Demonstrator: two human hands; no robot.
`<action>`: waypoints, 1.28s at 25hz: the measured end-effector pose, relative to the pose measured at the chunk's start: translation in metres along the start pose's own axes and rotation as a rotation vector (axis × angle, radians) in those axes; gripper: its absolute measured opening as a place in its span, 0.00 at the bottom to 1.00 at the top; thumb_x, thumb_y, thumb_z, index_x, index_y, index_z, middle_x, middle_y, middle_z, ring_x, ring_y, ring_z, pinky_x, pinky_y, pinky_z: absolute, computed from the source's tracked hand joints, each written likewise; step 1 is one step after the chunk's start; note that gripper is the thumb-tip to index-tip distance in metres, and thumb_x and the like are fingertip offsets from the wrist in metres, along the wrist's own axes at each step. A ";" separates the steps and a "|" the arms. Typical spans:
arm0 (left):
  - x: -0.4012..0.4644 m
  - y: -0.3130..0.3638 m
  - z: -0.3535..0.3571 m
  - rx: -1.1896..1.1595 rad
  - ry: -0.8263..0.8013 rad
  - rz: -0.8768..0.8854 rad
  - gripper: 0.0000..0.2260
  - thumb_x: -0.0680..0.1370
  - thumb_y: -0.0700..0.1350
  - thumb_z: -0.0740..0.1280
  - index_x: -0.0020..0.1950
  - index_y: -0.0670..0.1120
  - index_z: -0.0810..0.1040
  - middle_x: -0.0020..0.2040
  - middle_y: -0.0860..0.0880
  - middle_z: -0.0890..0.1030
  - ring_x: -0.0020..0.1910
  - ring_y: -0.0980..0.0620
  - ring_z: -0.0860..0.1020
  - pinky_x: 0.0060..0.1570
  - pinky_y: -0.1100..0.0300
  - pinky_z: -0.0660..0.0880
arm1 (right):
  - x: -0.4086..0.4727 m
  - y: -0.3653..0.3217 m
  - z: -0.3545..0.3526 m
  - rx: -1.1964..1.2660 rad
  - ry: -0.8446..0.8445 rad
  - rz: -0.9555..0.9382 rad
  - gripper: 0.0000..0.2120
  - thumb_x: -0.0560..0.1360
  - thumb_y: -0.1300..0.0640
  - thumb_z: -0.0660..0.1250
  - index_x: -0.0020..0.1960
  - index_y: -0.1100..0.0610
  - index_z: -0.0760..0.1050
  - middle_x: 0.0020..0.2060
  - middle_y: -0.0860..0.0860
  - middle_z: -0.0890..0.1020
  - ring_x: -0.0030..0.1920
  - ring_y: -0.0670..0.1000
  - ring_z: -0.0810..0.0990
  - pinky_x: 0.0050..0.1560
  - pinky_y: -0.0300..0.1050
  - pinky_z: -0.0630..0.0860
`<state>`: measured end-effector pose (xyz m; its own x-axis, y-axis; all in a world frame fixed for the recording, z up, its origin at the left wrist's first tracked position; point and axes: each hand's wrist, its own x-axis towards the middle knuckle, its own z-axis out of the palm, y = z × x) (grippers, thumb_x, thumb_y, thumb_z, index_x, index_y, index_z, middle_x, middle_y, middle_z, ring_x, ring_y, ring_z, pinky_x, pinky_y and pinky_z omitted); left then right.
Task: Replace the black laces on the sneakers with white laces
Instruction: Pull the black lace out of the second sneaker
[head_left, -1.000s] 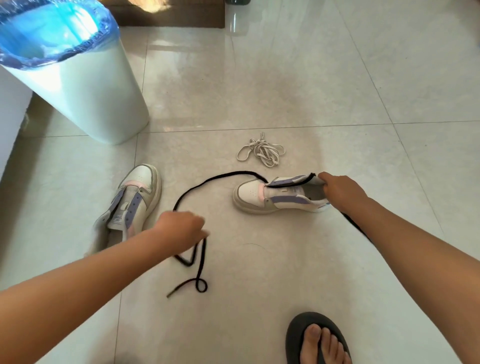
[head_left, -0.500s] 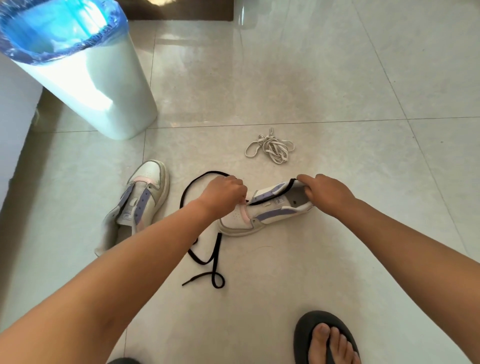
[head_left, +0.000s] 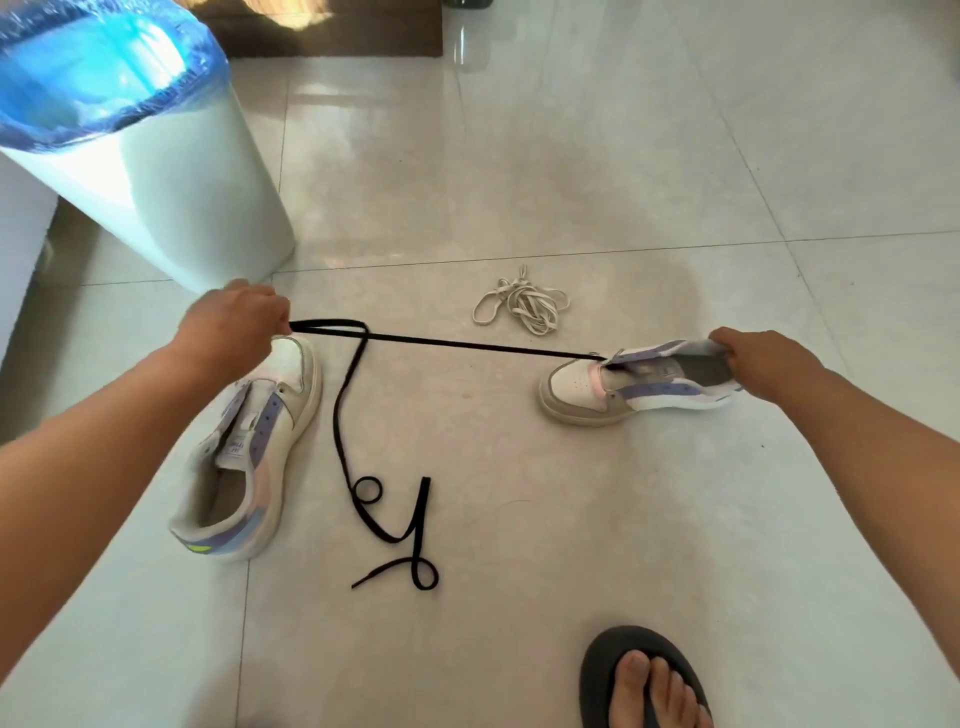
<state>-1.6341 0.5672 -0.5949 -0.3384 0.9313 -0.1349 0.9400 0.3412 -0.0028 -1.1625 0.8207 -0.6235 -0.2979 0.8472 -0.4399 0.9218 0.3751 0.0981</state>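
My right hand (head_left: 763, 364) grips the heel opening of a white and purple sneaker (head_left: 597, 389) lying on the tiled floor at the right. A black lace (head_left: 467, 345) runs taut from that sneaker's eyelets to my left hand (head_left: 234, 325), which pinches it above the toe of the other sneaker (head_left: 254, 447). That left sneaker has no lace. The slack end of the black lace (head_left: 395, 525) curls on the floor between the shoes. A bundle of white laces (head_left: 524, 306) lies on the floor beyond them.
A white bin (head_left: 171, 171) with a blue plastic liner stands at the back left. My foot in a black sandal (head_left: 644, 680) shows at the bottom right. A dark mat (head_left: 332, 31) lies at the far edge of the floor.
My left hand took hold of the black lace at the right sneaker and pulled it out leftward until taut. The right hand stayed on the sneaker's heel.
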 end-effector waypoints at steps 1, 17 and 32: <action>0.001 -0.006 0.000 0.057 -0.076 -0.079 0.05 0.76 0.37 0.65 0.47 0.38 0.80 0.45 0.42 0.78 0.47 0.40 0.74 0.41 0.50 0.71 | -0.001 0.001 0.001 0.007 0.001 0.007 0.14 0.78 0.62 0.54 0.62 0.54 0.71 0.49 0.61 0.78 0.45 0.60 0.75 0.41 0.45 0.68; -0.009 0.165 0.020 0.199 -0.153 0.532 0.08 0.81 0.43 0.57 0.56 0.45 0.73 0.54 0.48 0.76 0.54 0.47 0.75 0.43 0.57 0.62 | -0.019 -0.106 -0.013 -0.008 0.202 -0.468 0.15 0.81 0.54 0.54 0.67 0.49 0.68 0.41 0.53 0.68 0.38 0.59 0.74 0.37 0.47 0.70; -0.021 0.053 0.022 0.201 -0.478 0.294 0.32 0.72 0.55 0.69 0.73 0.52 0.60 0.70 0.48 0.64 0.69 0.48 0.62 0.64 0.52 0.63 | -0.032 -0.045 0.018 0.034 -0.043 -0.128 0.10 0.79 0.57 0.54 0.58 0.54 0.69 0.40 0.57 0.75 0.39 0.58 0.73 0.38 0.48 0.68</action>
<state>-1.5761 0.5628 -0.6144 -0.0495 0.8064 -0.5893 0.9969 0.0034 -0.0791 -1.1896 0.7698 -0.6294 -0.4036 0.7757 -0.4852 0.8850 0.4655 0.0081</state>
